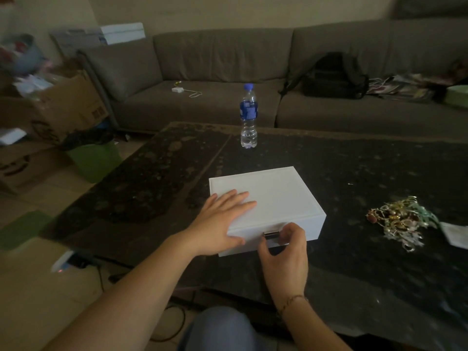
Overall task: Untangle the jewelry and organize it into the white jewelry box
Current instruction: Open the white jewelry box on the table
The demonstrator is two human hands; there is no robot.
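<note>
l hand (222,221) flat on box (286,196), r hand (285,247) pinching clasp (271,234)

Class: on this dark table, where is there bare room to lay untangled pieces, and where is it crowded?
Bare table lies left of the white jewelry box, and between the box and the jewelry tangle. Another patch lies right of the water bottle. Crowded: the box front, where the left hand rests on the lid and the right hand pinches the clasp.

Left hand (222,219) flat, fingers straight, palm down; right hand (285,252) curled, thumb and fingers pinching.
</note>
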